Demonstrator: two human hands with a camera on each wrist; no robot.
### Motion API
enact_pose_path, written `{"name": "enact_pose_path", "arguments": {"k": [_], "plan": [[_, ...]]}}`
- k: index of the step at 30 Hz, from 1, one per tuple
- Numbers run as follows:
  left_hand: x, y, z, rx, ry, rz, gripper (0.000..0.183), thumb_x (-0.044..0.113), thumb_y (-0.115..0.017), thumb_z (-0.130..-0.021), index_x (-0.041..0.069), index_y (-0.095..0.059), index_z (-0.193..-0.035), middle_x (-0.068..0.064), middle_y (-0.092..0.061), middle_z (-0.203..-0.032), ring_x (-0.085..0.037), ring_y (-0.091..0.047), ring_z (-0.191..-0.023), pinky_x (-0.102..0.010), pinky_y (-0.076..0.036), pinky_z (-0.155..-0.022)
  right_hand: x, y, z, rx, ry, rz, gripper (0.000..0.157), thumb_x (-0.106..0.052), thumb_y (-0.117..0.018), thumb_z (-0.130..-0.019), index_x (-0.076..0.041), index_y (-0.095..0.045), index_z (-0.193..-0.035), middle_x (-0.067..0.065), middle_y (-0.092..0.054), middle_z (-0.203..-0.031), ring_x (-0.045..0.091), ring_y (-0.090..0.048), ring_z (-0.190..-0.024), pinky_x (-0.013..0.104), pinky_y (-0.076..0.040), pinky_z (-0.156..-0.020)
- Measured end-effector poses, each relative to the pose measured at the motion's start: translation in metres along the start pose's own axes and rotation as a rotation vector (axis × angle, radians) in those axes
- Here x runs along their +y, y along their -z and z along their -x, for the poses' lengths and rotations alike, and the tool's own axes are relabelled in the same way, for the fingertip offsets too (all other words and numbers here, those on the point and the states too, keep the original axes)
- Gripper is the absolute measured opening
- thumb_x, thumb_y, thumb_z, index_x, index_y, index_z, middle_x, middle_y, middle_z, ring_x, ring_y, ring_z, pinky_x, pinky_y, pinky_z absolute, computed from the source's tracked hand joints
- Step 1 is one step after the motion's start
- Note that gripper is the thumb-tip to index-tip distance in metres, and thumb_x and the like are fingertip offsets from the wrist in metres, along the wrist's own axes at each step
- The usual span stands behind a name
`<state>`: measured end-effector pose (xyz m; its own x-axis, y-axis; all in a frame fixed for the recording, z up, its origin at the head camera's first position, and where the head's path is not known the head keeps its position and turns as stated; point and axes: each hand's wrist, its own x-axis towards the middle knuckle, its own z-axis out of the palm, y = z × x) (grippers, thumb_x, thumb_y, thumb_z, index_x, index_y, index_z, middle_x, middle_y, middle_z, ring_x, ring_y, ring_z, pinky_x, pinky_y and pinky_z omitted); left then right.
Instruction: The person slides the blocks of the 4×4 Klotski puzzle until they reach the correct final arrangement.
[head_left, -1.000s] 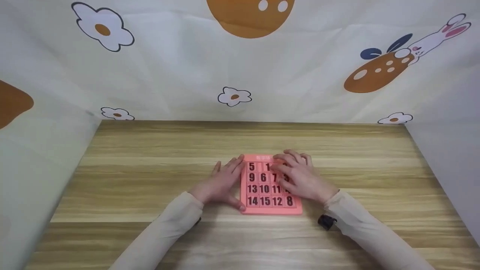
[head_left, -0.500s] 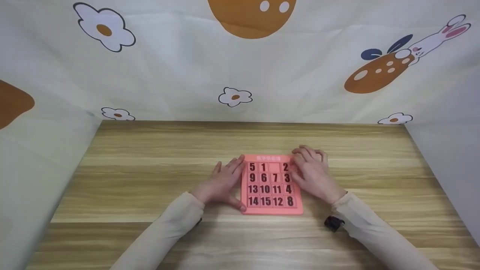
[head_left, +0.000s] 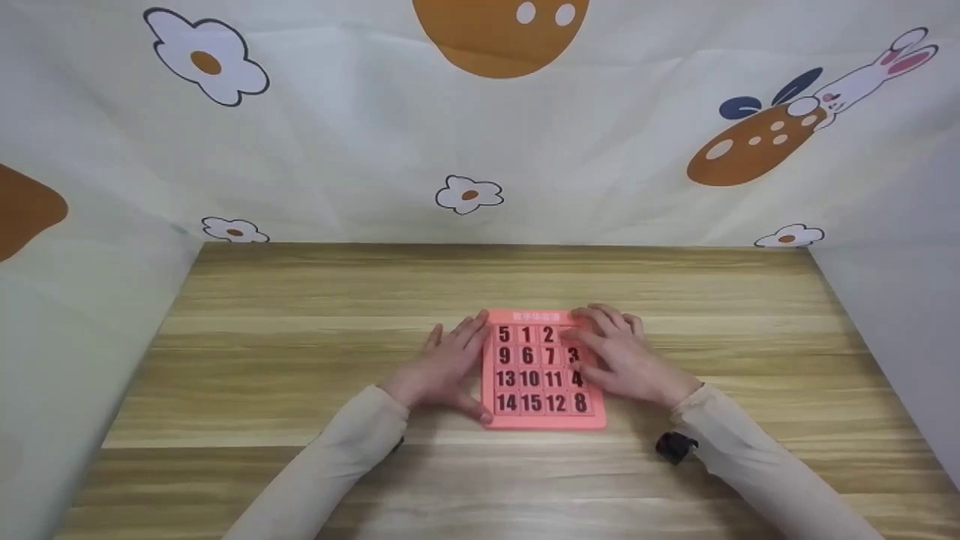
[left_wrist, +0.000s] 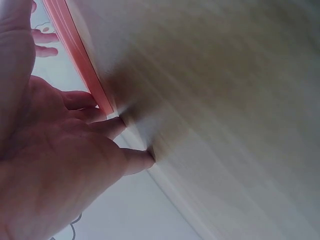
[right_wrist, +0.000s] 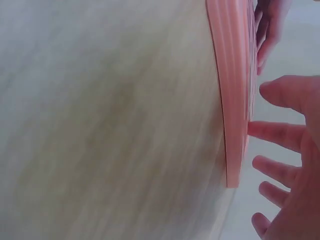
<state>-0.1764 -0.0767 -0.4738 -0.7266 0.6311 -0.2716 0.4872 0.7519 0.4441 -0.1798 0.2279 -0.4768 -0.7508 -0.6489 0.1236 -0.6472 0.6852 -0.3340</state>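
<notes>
A pink sliding number puzzle (head_left: 541, 422) lies flat on the wooden table, its black-numbered tiles in rows. The top row reads 5, 1 and 2, and its right end is covered by fingers. My left hand (head_left: 442, 367) braces the puzzle's left side, thumb at the lower corner, outstretched fingers along the upper edge and tabletop. Over the right side is my right hand (head_left: 630, 356), its index fingertip at the right edge of the 2 tile (head_left: 548, 334). In the right wrist view that index finger (right_wrist: 275, 134) touches the puzzle's face while the thumb (right_wrist: 282, 92) stays off it.
The wood-grain table (head_left: 315, 300) extends around the puzzle on every side. A pale patterned cloth (head_left: 360, 135) rises behind it, and plain pale walls flank both sides. A black strap device (head_left: 676, 448) sits at the right wrist.
The 1 tile slid left beside the 5, then the 2 tile slid left into the third column. My right hand drew back right, then came in over the puzzle again. My left hand stayed put.
</notes>
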Motion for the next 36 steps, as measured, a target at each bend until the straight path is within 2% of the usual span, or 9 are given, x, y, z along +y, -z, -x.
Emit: {"name": "enact_pose_path", "arguments": {"k": [6,9,13,17,20,24,27,30,36], "plan": [[-0.001,-0.001,-0.001,0.001,0.0,0.001,0.134,0.062,-0.081,-0.061,0.002,-0.006,-0.154,-0.013,0.008,-0.16,-0.028,0.001,-0.146,-0.056,0.004,-0.113,0.009,0.004,0.011,0.011,0.11,-0.084,0.034,-0.02,-0.069,-0.086,-0.015,-0.068,-0.12,0.016,-0.045,-0.142,0.04,-0.03,-0.133,0.063,-0.02,-0.102],[-0.001,-0.001,-0.002,-0.003,0.004,-0.004,0.134,0.062,-0.081,-0.061,0.001,-0.006,-0.154,-0.013,0.009,-0.16,-0.029,0.002,-0.146,-0.056,0.004,-0.113,0.011,0.006,0.017,-0.006,0.122,-0.108,0.03,-0.021,-0.07,-0.087,-0.018,-0.07,-0.117,0.014,-0.044,-0.143,0.039,-0.03,-0.133,0.065,-0.018,-0.103],[-0.002,-0.001,-0.003,-0.004,0.008,-0.003,0.135,0.062,-0.081,-0.06,0.001,-0.006,-0.154,-0.013,0.009,-0.16,-0.029,0.002,-0.146,-0.056,0.003,-0.113,0.011,0.008,0.019,-0.033,0.049,-0.088,0.033,-0.026,-0.065,-0.092,-0.019,-0.067,-0.124,0.015,-0.039,-0.149,0.041,-0.027,-0.136,0.066,-0.017,-0.104],[-0.002,-0.001,-0.003,-0.01,0.014,-0.003,0.136,0.063,-0.081,-0.06,0.002,-0.005,-0.154,-0.012,0.009,-0.16,-0.028,0.003,-0.146,-0.056,0.004,-0.112,0.009,0.009,0.018,-0.08,-0.055,-0.022,0.044,-0.035,-0.056,-0.097,-0.023,-0.055,-0.139,0.016,-0.027,-0.155,0.043,-0.02,-0.139,0.067,-0.016,-0.104],[-0.001,-0.001,-0.002,-0.015,0.017,-0.006,0.136,0.064,-0.08,-0.06,0.002,-0.004,-0.154,-0.012,0.01,-0.159,-0.028,0.003,-0.146,-0.055,0.004,-0.112,0.009,0.009,0.018,-0.105,-0.076,-0.006,0.048,-0.038,-0.052,-0.099,-0.024,-0.048,-0.144,0.017,-0.021,-0.157,0.044,-0.017,-0.14,0.068,-0.014,-0.105],[0.0,-0.001,-0.003,-0.008,0.012,-0.009,0.136,0.064,-0.08,-0.06,0.002,-0.005,-0.154,-0.012,0.009,-0.16,-0.029,0.002,-0.146,-0.056,0.004,-0.112,0.009,0.009,0.021,-0.09,-0.007,-0.06,0.043,-0.035,-0.056,-0.097,-0.023,-0.056,-0.138,0.016,-0.026,-0.155,0.043,-0.02,-0.139,0.067,-0.013,-0.106],[0.0,-0.001,-0.003,-0.006,0.013,-0.013,0.135,0.064,-0.08,-0.06,0.002,-0.005,-0.154,-0.012,0.009,-0.16,-0.029,0.001,-0.146,-0.056,0.003,-0.113,0.01,0.009,0.025,-0.076,0.076,-0.138,0.031,-0.031,-0.059,-0.096,-0.022,-0.067,-0.124,0.015,-0.035,-0.151,0.04,-0.023,-0.138,0.067,-0.013,-0.107],[0.001,-0.001,-0.002,-0.011,0.019,-0.019,0.136,0.065,-0.079,-0.06,0.002,-0.004,-0.154,-0.012,0.009,-0.16,-0.028,0.002,-0.146,-0.056,0.003,-0.113,0.011,0.008,0.027,-0.077,0.144,-0.206,0.023,-0.029,-0.059,-0.096,-0.023,-0.072,-0.114,0.014,-0.039,-0.148,0.039,-0.026,-0.136,0.067,-0.014,-0.106],[0.0,-0.001,-0.002,-0.014,0.018,-0.014,0.136,0.064,-0.08,-0.06,0.002,-0.004,-0.154,-0.012,0.01,-0.159,-0.028,0.003,-0.146,-0.055,0.004,-0.113,0.014,0.005,0.028,-0.073,0.181,-0.301,0.019,-0.02,-0.059,-0.096,-0.02,-0.074,-0.108,0.015,-0.04,-0.146,0.042,-0.026,-0.134,0.068,-0.013,-0.105]]}}
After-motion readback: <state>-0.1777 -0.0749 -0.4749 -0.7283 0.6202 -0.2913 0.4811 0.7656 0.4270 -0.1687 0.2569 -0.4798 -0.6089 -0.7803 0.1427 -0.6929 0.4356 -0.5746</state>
